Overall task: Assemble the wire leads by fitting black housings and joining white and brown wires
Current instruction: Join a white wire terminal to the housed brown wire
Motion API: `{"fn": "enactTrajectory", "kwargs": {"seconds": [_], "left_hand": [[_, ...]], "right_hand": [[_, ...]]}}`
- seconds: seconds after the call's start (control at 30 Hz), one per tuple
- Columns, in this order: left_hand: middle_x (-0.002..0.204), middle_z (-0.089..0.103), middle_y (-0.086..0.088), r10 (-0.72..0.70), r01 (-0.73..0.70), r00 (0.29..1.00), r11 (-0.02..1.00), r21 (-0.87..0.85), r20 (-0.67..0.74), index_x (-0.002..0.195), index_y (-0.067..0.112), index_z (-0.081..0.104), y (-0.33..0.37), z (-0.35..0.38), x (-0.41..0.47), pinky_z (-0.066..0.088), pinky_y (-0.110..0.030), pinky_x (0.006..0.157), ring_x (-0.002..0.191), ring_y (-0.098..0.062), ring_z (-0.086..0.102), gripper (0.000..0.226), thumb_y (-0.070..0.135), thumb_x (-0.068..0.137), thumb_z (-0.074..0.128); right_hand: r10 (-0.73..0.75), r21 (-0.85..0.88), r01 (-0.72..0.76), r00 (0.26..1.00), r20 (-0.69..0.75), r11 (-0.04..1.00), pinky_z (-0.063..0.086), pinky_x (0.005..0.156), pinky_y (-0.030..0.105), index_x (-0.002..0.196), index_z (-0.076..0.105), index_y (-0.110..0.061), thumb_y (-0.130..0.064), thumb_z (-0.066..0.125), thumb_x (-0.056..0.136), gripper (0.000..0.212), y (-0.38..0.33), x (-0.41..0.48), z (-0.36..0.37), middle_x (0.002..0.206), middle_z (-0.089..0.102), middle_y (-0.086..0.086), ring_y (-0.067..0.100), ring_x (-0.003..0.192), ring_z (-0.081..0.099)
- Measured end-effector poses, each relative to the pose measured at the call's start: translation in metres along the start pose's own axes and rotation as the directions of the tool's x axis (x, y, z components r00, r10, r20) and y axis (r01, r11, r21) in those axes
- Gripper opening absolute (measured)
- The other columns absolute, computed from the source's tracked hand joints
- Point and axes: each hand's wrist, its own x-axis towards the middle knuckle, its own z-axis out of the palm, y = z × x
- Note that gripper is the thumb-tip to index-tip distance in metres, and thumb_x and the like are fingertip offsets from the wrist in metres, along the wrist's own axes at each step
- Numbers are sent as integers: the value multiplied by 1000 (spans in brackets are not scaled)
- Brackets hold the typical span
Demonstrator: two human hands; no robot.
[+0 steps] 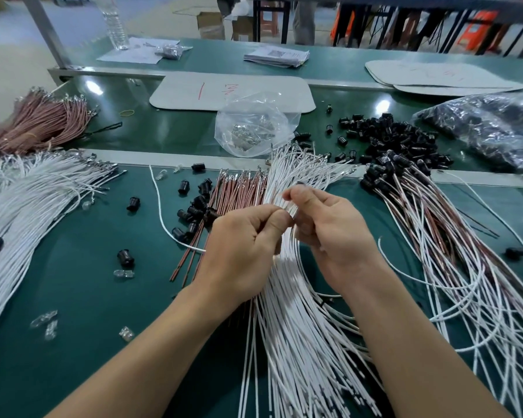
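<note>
Centrally, 2 bare hands are shown meeting just above a green bench (73, 282). The left hand (242, 245) is closed, thumb pressed against forefinger; the right hand (329, 230) is curled the same way. Both appear to be pinching strands from the fan of white wires (299, 342), which is spread beneath them toward 6 o'clock. Whether a housing is held between the fingertips cannot be told, as that spot is blurred. Brown wires (239, 188) are laid at 11 o'clock of the hands, a heap of black housings (399, 137) at 1 o'clock, and finished leads (435, 230) at 3 o'clock. A neighbouring strand could be dragged up with the chosen 1, since the wires are packed closely. A terminal could also be bent if it is forced crookedly.
</note>
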Motion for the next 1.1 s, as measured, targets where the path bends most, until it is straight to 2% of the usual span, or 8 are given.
{"fn": "enactTrajectory", "kwargs": {"seconds": [0.1,0.2,0.3,0.4,0.5,0.7,0.83,1.1], "left_hand": [[69,68,-2,-10,11,997,1000,12,-78,83,22,75,1,-4,2,52,-44,61,65,-23,63,45,56,96,50],[85,77,5,-134,110,984,974,-197,-113,95,31,79,-1,-12,9,60,-45,83,84,-16,73,24,48,89,63],[97,79,5,-162,156,987,927,-342,12,116,32,76,-3,-14,13,57,-26,86,92,-9,73,29,30,88,68],[102,79,3,-108,138,990,888,-439,93,119,32,74,1,-12,14,53,-15,83,94,-6,73,32,16,92,69],[100,81,2,-104,110,994,876,-470,40,108,27,79,0,-9,14,56,-17,84,96,-11,76,27,6,91,74],[84,81,0,-302,222,947,858,-464,-105,96,23,80,-7,-7,15,57,-18,73,79,-12,78,27,13,73,91],[87,81,-5,-277,201,959,816,-542,-60,94,20,82,-7,-8,15,59,-20,76,82,-18,79,27,2,75,88],[84,81,1,-206,149,974,895,-421,-94,94,22,83,-10,-12,14,60,-23,72,78,-19,78,22,9,77,89]], "right_hand": [[72,202,-80,996,48,976,53,67,28,88,67,-14,-25,52,104,25,-7,0,-11,78,70,7,17,69,64],[139,407,-203,973,182,890,49,58,24,96,62,-9,-32,48,102,28,-12,-1,-22,57,57,-1,13,50,54],[187,309,-247,959,212,918,35,46,21,84,65,-9,-37,42,108,44,-11,-3,-23,40,35,-7,6,33,31],[245,152,-286,940,238,946,34,39,19,68,65,-12,-41,46,107,52,-8,-5,-17,37,35,-8,5,28,27],[255,45,-275,933,253,961,27,36,19,62,63,-10,-39,48,106,55,-5,-4,-12,37,36,-5,8,27,26],[198,-122,-176,960,197,977,30,41,21,59,69,-13,-31,54,105,52,1,-1,-9,43,44,2,11,35,31],[159,-134,-130,958,238,982,30,43,22,61,70,-13,-20,54,105,47,1,-3,-9,46,46,4,11,39,36],[106,-187,-59,962,253,981,27,45,20,58,65,-16,-18,51,107,50,5,-5,-10,45,43,1,10,41,31]]}}
